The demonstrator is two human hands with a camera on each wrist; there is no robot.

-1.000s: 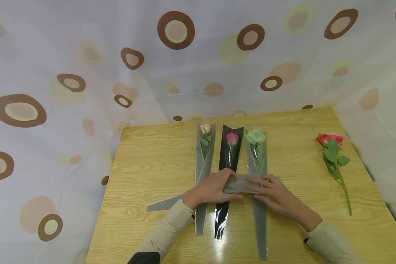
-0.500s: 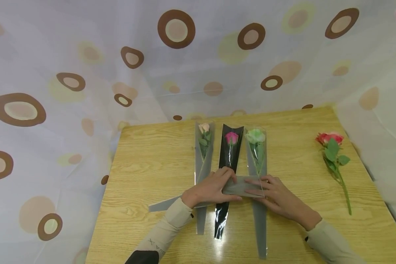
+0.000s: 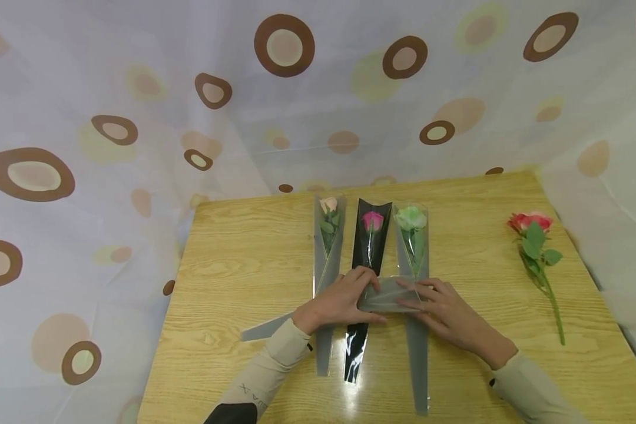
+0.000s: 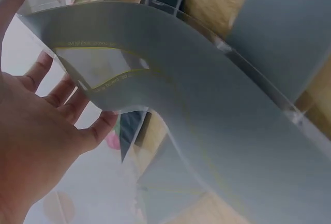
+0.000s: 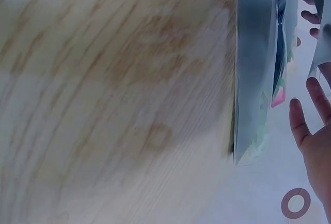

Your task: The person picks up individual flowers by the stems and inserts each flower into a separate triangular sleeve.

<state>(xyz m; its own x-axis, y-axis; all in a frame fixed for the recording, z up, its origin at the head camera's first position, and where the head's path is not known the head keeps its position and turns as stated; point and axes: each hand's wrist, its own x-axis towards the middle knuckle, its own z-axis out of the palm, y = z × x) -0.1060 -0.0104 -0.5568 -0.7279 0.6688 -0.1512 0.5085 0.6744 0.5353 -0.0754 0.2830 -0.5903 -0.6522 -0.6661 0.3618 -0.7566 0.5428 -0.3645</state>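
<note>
An empty-looking grey translucent flower sleeve (image 3: 384, 299) lies across the middle, its narrow tail out to the left under the left forearm. My left hand (image 3: 344, 300) grips it near its wide end, thumb at one edge and fingers at the other. In the left wrist view the sleeve (image 4: 207, 100) bows between the edges. My right hand (image 3: 445, 309) has straight, spread fingers at the sleeve's wide end, partly seen through the film. Below lie three wrapped roses: a peach rose (image 3: 328, 205) and a green rose (image 3: 410, 218) in grey sleeves, a magenta rose (image 3: 373, 221) in black.
A loose red-pink rose (image 3: 530, 224) with a bare green stem lies on the right side of the wooden table (image 3: 238, 253). Patterned white cloth (image 3: 307, 118) hangs behind the table and along both sides.
The sleeve's wide end dips and then rises slightly, with the right fingers shifting along its edge. The left hand keeps its grip almost in place.
</note>
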